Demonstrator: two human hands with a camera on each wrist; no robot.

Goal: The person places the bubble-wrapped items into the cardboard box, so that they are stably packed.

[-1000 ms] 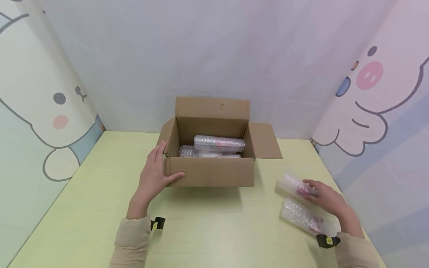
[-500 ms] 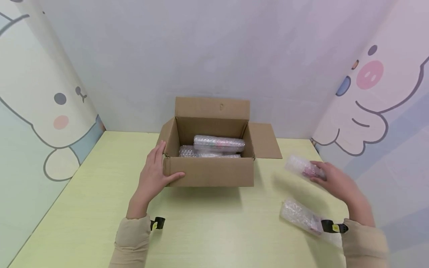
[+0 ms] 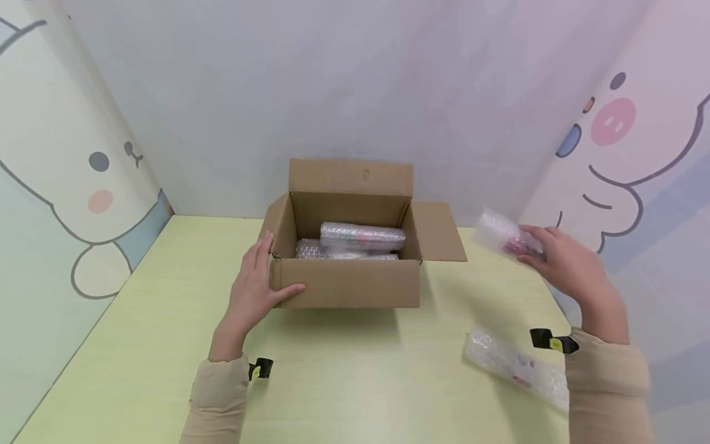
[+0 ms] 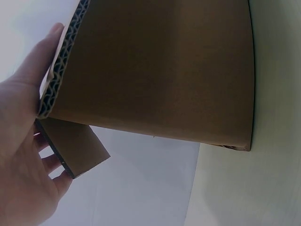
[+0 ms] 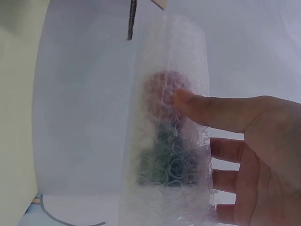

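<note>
My right hand point(image 3: 568, 262) holds a bubble-wrapped package point(image 3: 501, 234) up at the right, above the table. Through its clear wrap a reddish round shape point(image 5: 164, 92) and a dark green part show in the right wrist view. The thumb presses the near side and the fingers reach behind. My left hand point(image 3: 252, 290) grips the front left corner of an open cardboard box point(image 3: 349, 283), thumb along the front wall and fingers on the left flap. Inside the box, a bubble-wrapped roll point(image 3: 363, 235) with pink and green colours lies across other bubble-wrapped pieces point(image 3: 310, 249).
Another bubble-wrapped package point(image 3: 499, 357) lies on the yellow table point(image 3: 355, 382) at the right front, partly behind the right sleeve. The box's right flap point(image 3: 440, 231) sticks out sideways and its back flap point(image 3: 352, 177) stands up. A pale curtain point(image 3: 355, 80) hangs behind.
My right hand has lifted its bubble-wrapped package off the table and moved it away from me and slightly right. The left hand and the box stay in place.
</note>
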